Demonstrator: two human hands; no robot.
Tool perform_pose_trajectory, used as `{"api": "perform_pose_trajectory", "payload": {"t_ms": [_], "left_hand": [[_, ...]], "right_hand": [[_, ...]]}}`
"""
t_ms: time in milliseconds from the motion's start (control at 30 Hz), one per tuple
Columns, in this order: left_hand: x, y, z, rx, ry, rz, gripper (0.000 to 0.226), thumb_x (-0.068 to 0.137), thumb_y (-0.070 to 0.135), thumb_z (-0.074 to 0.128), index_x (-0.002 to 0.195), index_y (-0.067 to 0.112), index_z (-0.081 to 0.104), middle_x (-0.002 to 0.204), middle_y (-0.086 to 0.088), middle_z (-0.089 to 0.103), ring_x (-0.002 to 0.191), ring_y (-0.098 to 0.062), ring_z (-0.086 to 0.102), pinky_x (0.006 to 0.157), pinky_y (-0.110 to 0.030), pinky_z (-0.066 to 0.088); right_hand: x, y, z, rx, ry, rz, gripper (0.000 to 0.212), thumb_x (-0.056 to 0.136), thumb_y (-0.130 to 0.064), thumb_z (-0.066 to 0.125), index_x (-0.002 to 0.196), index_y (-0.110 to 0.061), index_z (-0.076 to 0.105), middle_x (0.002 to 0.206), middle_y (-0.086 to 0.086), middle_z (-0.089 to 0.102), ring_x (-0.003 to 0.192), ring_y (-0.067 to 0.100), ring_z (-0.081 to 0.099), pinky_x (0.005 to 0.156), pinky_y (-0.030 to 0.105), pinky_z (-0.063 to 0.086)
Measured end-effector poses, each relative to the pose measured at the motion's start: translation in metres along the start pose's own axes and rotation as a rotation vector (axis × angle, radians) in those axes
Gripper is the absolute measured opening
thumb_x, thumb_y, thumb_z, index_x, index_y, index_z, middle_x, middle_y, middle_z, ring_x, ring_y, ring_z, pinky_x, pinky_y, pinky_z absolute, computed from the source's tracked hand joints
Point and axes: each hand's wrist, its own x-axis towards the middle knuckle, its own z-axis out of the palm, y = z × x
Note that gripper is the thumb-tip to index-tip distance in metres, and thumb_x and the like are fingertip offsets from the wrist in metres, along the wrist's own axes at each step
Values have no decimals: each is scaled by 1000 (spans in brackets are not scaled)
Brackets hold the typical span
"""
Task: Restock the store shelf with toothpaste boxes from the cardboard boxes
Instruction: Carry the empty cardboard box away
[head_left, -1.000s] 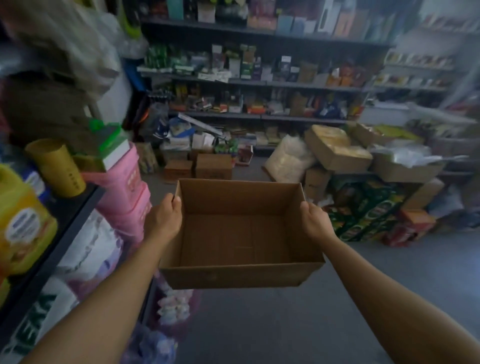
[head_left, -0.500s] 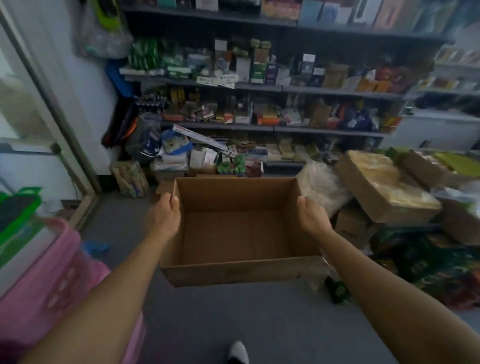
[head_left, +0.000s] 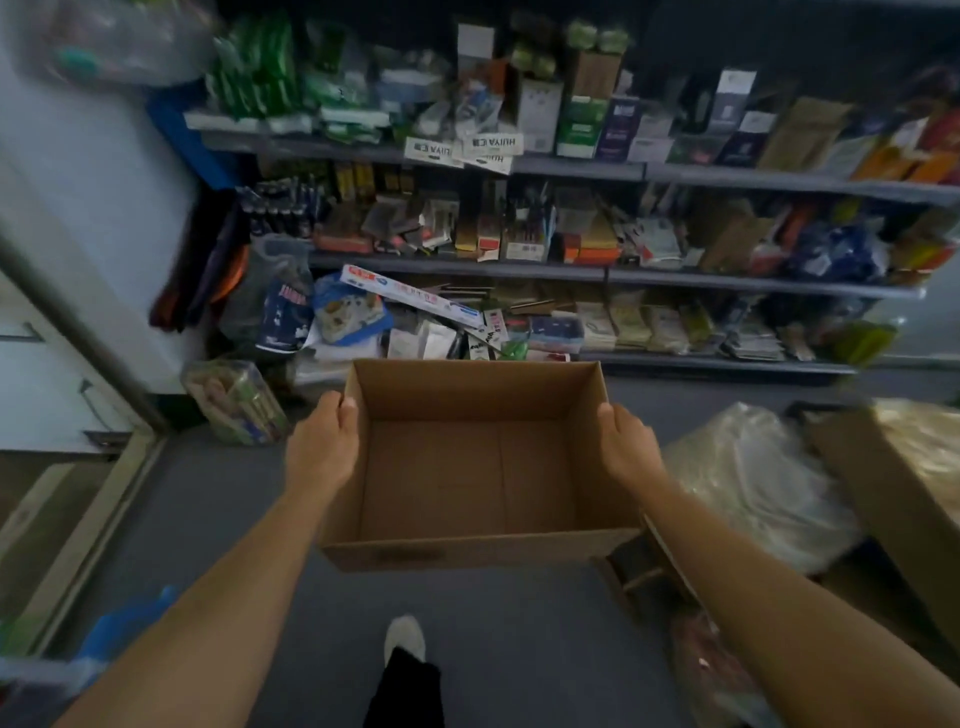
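Gripping an open cardboard box (head_left: 470, 467) by its two side walls, the person carries it level above the grey floor (head_left: 218, 499), in front of the shelf (head_left: 571, 169). The left hand (head_left: 323, 449) clasps the box's left wall, thumb hooked over the rim and fingers hidden on the outside; the right hand (head_left: 623, 447) clasps the right wall the same way. Nothing lies inside the box; its bare bottom shows. Beyond the box's far wall the shelf is packed with small boxes and packets, too blurred to tell which are toothpaste; a long white carton (head_left: 410, 295) lies slanted on the goods just beyond that wall. Left of the box a clear bag of goods (head_left: 236, 402) stands on the floor by a door frame (head_left: 78, 312). Right of the box sit a plastic sack (head_left: 748, 478) and, past it, a larger carton (head_left: 898, 488). Below the box's near wall, a white shoe (head_left: 404, 636) and dark trouser leg (head_left: 405, 691) show on the floor.
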Motion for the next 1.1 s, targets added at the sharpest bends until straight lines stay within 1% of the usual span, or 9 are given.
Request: {"api": "perform_pose_trajectory", "payload": {"t_ms": [133,233,400,533,667,733,833,1000,1100], "left_hand": [[120,-11,66,16,-70,-25,34,103,35,27,103,11,51,94,-20,63,89,-38,60,78,-49,49],[195,-23,116,35,-97,-36,35,103,33,29,101,6,51,93,-24,62,87,-41,60,77,-50,50],[298,-63,221,55,-148,-53,33,103,30,30,105,4,50,95,-29,62,86,-44,61,76,-49,49],[363,-108,316,78,-163,-129,37,103,35,29,121,10,49,104,-29,62,93,-45,61,78,-47,48],[398,-148,402,98,-170,-190,41,104,34,29,128,9,49,109,-28,61,99,-42,59,76,-42,42],[406,-163,433,104,-179,-215,40,104,33,29,127,7,49,109,-27,60,100,-41,57,72,-39,36],[411,-181,461,122,-203,-247,39,105,30,29,127,4,48,109,-29,58,99,-43,56,70,-35,29],[422,-197,489,117,-228,-255,37,105,30,29,126,6,48,93,-20,54,82,-35,52,63,-33,32],[425,-207,503,82,-248,-283,39,104,33,29,129,8,46,107,-26,59,96,-41,56,76,-40,42]], "right_hand": [[114,-9,66,9,-1,71,51,104,-41,21,112,-8,59,112,17,62,106,34,58,92,44,44],[191,-7,120,-4,-19,110,51,104,-41,20,115,-8,58,115,17,61,109,36,55,95,45,42],[307,18,218,2,-40,144,44,104,-39,21,95,-11,55,89,6,53,98,36,57,80,40,41],[392,53,305,0,-72,163,41,104,-38,22,98,-11,53,101,16,58,105,38,54,85,41,40],[449,95,382,-14,-83,168,45,105,-38,23,108,-7,55,107,18,61,107,38,55,86,41,41],[466,112,410,-16,-95,184,45,105,-36,23,113,-6,55,110,19,61,107,37,55,81,37,39],[481,129,440,-2,-113,173,41,105,-34,25,107,-6,55,100,17,61,100,37,57,73,35,35],[496,146,466,-5,-141,182,39,104,-35,25,100,-9,53,85,6,54,90,34,59,70,34,37],[500,151,476,-17,-137,189,37,105,-34,25,99,-10,53,84,7,54,84,30,57,68,33,35]]}}
